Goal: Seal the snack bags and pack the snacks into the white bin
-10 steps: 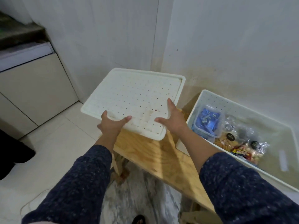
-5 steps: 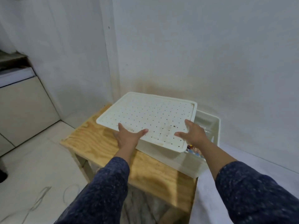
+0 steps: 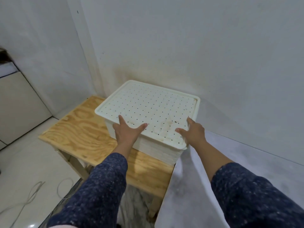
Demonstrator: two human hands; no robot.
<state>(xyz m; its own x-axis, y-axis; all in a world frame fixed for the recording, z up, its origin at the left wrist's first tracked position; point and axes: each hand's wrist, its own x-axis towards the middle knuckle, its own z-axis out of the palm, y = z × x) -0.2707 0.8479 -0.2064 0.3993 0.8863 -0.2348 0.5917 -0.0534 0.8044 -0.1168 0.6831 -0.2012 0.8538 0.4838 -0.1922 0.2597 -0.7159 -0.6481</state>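
Note:
A white perforated lid [image 3: 148,109] lies flat on top of the white bin [image 3: 158,150], which stands on the right end of a wooden table [image 3: 79,129] against the wall. The snacks inside are hidden under the lid. My left hand [image 3: 126,131] grips the lid's near edge, thumb on top and fingers spread. My right hand [image 3: 192,131] holds the lid's near right corner in the same way.
A white cloth-covered surface [image 3: 230,162] adjoins the table on the right. White walls meet in a corner behind the bin. A beige cabinet [image 3: 18,104] stands at the left. Thin white cables [image 3: 34,193] lie on the tiled floor.
Both hands carried the lid from left of the bin over to the right and lowered it onto the bin, which now covers the snack bags.

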